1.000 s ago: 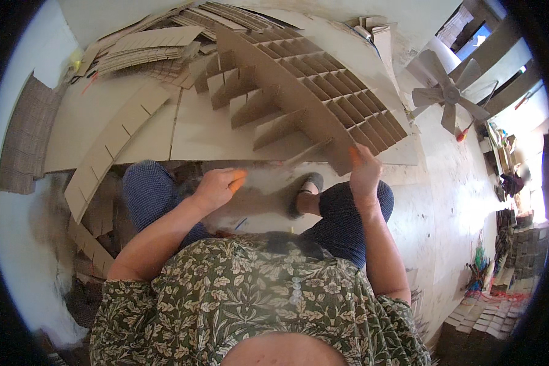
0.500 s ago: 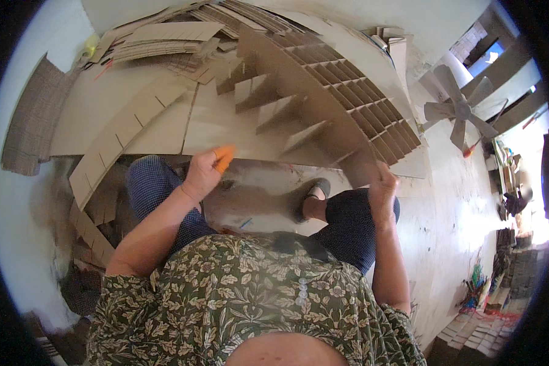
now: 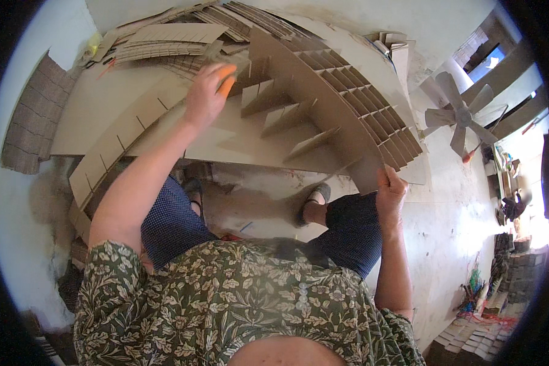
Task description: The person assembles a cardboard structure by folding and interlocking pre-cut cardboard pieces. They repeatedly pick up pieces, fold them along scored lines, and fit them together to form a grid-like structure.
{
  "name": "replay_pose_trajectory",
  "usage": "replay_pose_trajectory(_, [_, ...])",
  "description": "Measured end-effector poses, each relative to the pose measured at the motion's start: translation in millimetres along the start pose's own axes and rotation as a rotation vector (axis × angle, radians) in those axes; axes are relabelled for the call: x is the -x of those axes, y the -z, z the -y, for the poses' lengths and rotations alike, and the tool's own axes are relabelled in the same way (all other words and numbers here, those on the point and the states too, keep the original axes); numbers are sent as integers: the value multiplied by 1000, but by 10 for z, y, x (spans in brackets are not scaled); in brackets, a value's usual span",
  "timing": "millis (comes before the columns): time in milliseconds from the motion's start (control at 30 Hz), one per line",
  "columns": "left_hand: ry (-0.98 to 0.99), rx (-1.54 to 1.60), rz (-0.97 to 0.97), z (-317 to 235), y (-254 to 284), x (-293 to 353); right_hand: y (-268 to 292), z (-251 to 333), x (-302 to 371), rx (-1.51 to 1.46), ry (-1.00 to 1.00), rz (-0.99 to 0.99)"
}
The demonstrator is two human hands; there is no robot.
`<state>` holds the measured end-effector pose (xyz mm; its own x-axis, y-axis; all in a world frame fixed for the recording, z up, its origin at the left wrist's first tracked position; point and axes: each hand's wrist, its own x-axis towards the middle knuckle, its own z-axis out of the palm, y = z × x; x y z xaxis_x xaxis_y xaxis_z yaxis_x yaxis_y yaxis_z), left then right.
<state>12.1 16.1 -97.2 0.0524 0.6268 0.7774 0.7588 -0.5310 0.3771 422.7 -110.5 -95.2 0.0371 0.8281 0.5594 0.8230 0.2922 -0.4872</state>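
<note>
My right hand (image 3: 391, 188) pinches the near end of a long brown cardboard strip (image 3: 323, 100), which stands on edge. Slotted into its right side is a grid of cardboard dividers (image 3: 363, 100). Several short cross strips (image 3: 280, 119) stick out on its left, spaced apart. At the far left of this partition my left hand (image 3: 206, 91), with orange covers on its fingers, is closed at the end of a far cross strip (image 3: 244, 68). The fingers partly hide that strip. To the left lies a long slotted cardboard strip (image 3: 119, 143), overhanging the table's near edge.
The pale table (image 3: 226, 143) carries stacked slotted strips (image 3: 165, 46) and more cardboard piles (image 3: 250, 18) at the back. A bundle of cardboard (image 3: 36, 116) leans by the left wall. A fan (image 3: 462, 114) stands at the right. My knees are below the table edge.
My left hand has moved away from me, from the near table edge up to the far cross strip. My right hand still holds the long strip's end and has shifted slightly.
</note>
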Motion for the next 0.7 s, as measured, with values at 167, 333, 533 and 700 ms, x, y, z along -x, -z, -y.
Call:
replay_pose_trajectory(167, [-232,-47,55,-10,-511,-718,-22,8,0,8,-28,30])
replay_pose_trajectory(333, [85,-178,611,242,-678,-934,-28,90,-27,-65,-15,39])
replay_pose_trajectory(533, [-169,-55,114,229,-617,-859,77,117,-54,-39,-147,137])
replay_pose_trajectory(700, [-59,-64,272,164,-527,-939,277,552,-319,89,90,52])
